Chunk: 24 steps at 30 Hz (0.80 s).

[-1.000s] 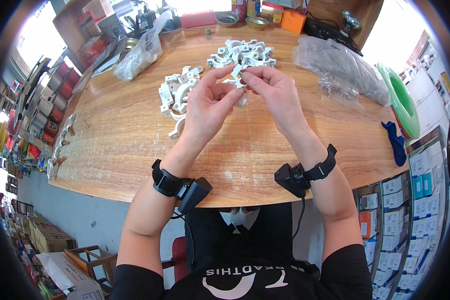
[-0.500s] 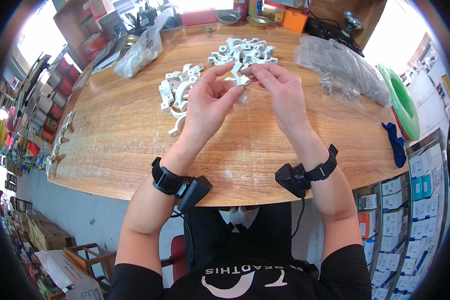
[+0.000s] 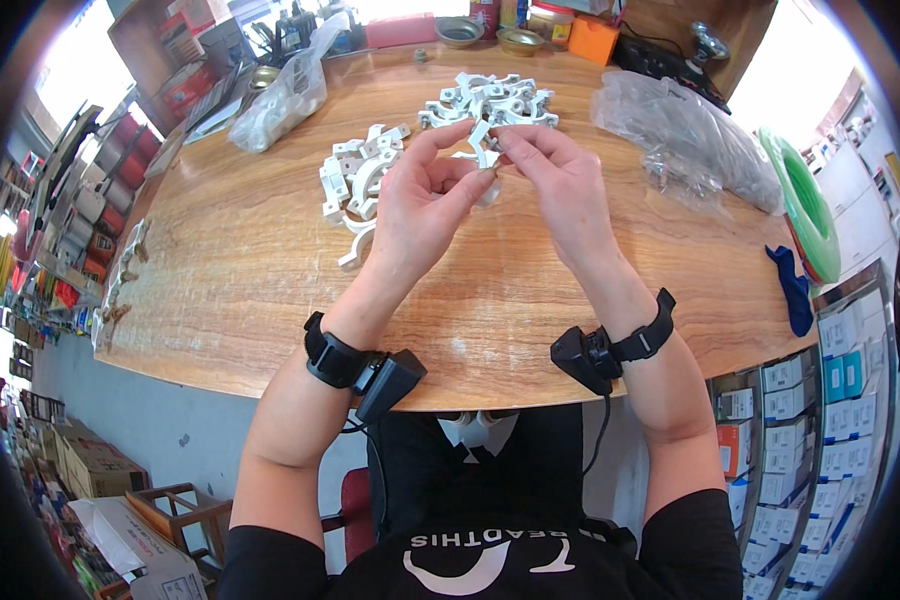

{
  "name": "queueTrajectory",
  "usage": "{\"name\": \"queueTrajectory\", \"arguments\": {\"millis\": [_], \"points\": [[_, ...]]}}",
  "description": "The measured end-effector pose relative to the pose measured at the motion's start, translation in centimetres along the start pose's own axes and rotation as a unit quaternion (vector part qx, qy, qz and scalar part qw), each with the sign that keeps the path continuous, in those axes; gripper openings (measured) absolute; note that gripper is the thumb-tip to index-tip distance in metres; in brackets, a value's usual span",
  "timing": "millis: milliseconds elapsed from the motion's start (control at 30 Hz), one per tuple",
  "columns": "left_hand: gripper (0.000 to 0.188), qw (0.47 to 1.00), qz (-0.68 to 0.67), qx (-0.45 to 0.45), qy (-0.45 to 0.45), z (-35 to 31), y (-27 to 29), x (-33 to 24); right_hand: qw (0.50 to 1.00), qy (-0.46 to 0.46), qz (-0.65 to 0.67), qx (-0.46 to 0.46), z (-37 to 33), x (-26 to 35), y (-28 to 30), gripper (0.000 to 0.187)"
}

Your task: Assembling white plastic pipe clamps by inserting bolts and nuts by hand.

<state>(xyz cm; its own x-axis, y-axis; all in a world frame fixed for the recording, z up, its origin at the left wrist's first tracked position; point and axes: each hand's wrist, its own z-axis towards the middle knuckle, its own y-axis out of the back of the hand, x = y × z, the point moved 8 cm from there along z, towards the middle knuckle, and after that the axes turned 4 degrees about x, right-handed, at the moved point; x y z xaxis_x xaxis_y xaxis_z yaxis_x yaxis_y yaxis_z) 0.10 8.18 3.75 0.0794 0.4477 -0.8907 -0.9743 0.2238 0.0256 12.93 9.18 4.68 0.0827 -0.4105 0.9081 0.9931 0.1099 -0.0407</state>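
Observation:
My left hand (image 3: 417, 208) is closed, its thumb and forefinger gripping a white plastic pipe clamp (image 3: 480, 148) above the table. Against the clamp's right side, my right hand (image 3: 564, 188) is pinched shut; whatever lies between its fingertips is too small and hidden to name. Just beyond the hands lies a heap of white pipe clamps (image 3: 500, 93), some with metal screws showing. To the left of my left hand is a looser group of white clamp pieces (image 3: 336, 183), one curved half set closest to me.
On the wooden table (image 3: 460, 330) lie a clear plastic bag (image 3: 288, 105) at far left and a larger grey plastic bag (image 3: 685, 130) at right. A green coil (image 3: 802, 200) and a dark blue cloth item (image 3: 790, 290) sit at the right edge. Metal bowls (image 3: 460, 33) stand at the back.
Both hands hold nearly the same place and grip. The clamp between them has shifted and tilted slightly.

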Motion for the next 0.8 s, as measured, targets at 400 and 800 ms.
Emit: {"name": "queueTrajectory", "arguments": {"millis": [400,800], "points": [[0.040,1.000,-0.001,0.006,0.000,0.0,-0.1,0.2,0.996,-0.074,0.049,0.027,-0.3,-0.6,-0.7,0.022],[0.041,1.000,0.003,0.001,-0.002,0.0,-0.1,0.2,0.994,-0.093,0.047,0.026,-0.2,-1.1,-0.5,0.022]]}}
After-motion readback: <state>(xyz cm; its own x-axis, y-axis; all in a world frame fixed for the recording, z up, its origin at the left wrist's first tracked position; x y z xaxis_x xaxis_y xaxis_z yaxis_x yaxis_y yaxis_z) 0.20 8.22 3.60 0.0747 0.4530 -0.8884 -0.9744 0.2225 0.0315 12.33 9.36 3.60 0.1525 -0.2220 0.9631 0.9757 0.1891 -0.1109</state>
